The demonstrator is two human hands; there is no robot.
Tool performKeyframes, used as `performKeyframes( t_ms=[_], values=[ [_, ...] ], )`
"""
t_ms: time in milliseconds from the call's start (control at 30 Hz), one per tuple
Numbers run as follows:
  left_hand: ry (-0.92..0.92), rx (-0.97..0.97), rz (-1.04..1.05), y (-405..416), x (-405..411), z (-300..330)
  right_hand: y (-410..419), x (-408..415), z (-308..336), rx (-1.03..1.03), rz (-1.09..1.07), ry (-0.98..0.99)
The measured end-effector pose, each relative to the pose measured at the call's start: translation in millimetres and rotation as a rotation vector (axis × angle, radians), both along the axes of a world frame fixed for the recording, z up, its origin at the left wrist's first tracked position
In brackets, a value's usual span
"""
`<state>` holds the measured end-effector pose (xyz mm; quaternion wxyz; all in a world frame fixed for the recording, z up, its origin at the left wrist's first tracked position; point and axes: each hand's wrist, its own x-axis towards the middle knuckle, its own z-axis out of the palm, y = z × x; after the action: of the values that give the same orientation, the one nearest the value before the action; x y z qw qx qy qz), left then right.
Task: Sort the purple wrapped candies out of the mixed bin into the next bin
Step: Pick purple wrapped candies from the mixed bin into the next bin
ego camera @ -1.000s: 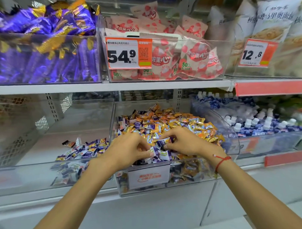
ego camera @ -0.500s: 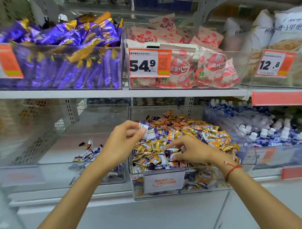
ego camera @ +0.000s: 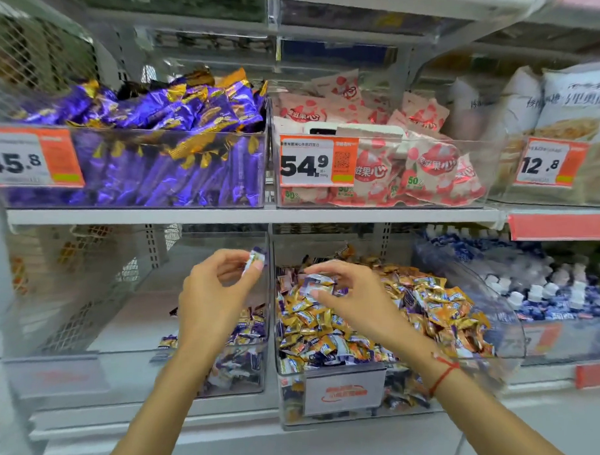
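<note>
The clear mixed bin (ego camera: pixel 345 392) on the lower shelf is heaped with orange and purple wrapped candies (ego camera: pixel 390 312). Left of it, the neighbouring clear bin (ego camera: pixel 133 372) holds a small pile of purple candies (ego camera: pixel 247 328). My left hand (ego camera: pixel 212 298) is raised over the divider between the two bins and pinches a purple candy (ego camera: pixel 255 259) at its fingertips. Just above the mixed pile, my right hand (ego camera: pixel 348 293) pinches another purple and white candy (ego camera: pixel 316 283).
The shelf above carries a bin of purple bars (ego camera: pixel 160 157) with a 45.8 tag, pink strawberry packets (ego camera: pixel 408 155) tagged 54.9, and white bags (ego camera: pixel 560 116) tagged 12.8. A bin of blue and white sweets (ego camera: pixel 538 287) stands to the right of the mixed bin.
My left hand has lifted its candy leftward out of the mixed bin toward the left bin. My right hand has risen from the pile with a purple candy pinched.
</note>
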<state>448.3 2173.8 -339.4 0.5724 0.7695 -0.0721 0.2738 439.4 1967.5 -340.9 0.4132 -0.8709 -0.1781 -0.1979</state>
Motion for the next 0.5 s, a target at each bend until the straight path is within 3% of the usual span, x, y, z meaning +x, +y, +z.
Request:
performKeyframes(
  t_ms=[100, 200, 333, 500],
  values=[
    [0.052, 0.016, 0.182, 17, 10, -2, 43, 11, -1, 0.094, 0.061, -0.068],
    [0.059, 0.091, 0.262, 29, 16, -7, 81, 29, -3, -0.038, 0.101, -0.125],
    [0.087, 0.207, 0.253, 34, 17, -5, 91, 48, -10, -0.396, 0.089, -0.084],
    [0.001, 0.1, 0.168, 16, 10, 13, 41, 18, -7, -0.368, -0.009, -0.115]
  ],
)
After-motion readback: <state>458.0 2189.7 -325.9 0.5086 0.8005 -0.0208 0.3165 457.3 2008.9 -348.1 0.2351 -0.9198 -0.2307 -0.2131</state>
